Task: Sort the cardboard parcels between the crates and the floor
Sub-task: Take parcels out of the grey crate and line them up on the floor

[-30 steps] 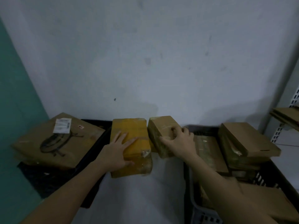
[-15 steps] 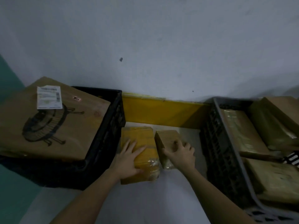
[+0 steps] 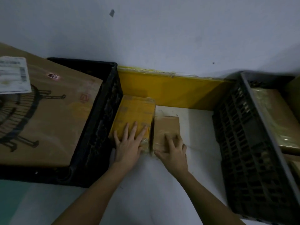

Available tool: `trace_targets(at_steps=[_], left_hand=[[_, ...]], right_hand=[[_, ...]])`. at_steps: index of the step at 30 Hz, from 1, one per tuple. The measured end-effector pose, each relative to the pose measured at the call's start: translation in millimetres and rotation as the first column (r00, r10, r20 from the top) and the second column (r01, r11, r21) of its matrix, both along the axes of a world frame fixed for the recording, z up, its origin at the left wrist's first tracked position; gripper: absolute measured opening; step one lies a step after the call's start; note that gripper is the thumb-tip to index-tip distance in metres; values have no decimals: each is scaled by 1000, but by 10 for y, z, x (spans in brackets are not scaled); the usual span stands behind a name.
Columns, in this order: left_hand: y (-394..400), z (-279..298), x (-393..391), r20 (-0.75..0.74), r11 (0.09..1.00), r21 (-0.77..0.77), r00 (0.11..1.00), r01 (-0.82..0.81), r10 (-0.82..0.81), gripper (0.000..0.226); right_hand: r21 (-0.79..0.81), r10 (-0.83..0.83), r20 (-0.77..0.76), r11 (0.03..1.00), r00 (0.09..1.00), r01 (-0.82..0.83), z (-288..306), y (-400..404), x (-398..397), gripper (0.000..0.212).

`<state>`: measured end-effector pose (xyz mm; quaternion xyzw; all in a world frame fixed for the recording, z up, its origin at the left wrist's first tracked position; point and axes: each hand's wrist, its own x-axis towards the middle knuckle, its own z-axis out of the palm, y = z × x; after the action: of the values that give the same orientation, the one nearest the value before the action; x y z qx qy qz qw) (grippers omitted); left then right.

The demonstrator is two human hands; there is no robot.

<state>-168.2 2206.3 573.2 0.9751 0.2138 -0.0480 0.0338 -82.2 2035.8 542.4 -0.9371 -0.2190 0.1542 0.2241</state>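
Note:
Two parcels lie side by side on the white floor (image 3: 162,189) between two crates. The yellow parcel (image 3: 134,111) is on the left, against the black crate (image 3: 97,127). My left hand (image 3: 129,143) rests flat on its near end with straight, spread fingers. The smaller brown parcel (image 3: 167,125) lies right of it. My right hand (image 3: 172,151) grips its near end, fingers curled over the top.
The black crate on the left carries a large cardboard box (image 3: 45,114) with a white label (image 3: 13,74). A grey crate (image 3: 253,143) on the right holds several wrapped parcels (image 3: 276,117). A yellow skirting strip (image 3: 170,90) runs along the wall behind.
Both hands have brought the two parcels down from crate height to the floor between the crates. The view has tilted downward.

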Motion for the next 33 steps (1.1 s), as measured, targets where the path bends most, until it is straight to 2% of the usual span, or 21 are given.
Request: trace_targets(at_steps=[7,20,27,30,33], left_hand=[[190,-66,367,59,998,4,996,-69,69,85],[298,-149,592,25,997,14,997,-78,77,87],[291,-158,593,17,996,25,997,-80,79,90],[289,-121,594,-37,996,20,996,-81,82,92],[272,20,609,-146,997,-22,987,-70,66,104]], right_hand=[[-54,130,68,991,989,-126,-26,91,367,76],[-164,101,73,982,992,-88,110,586,906,70],[-182,161,106,973,981,-140,22,567,967,73],[-189,173,64,969,983,-158,20,568,973,80],[-178,186,-64,965,980,-195,113,552,1065,84]])
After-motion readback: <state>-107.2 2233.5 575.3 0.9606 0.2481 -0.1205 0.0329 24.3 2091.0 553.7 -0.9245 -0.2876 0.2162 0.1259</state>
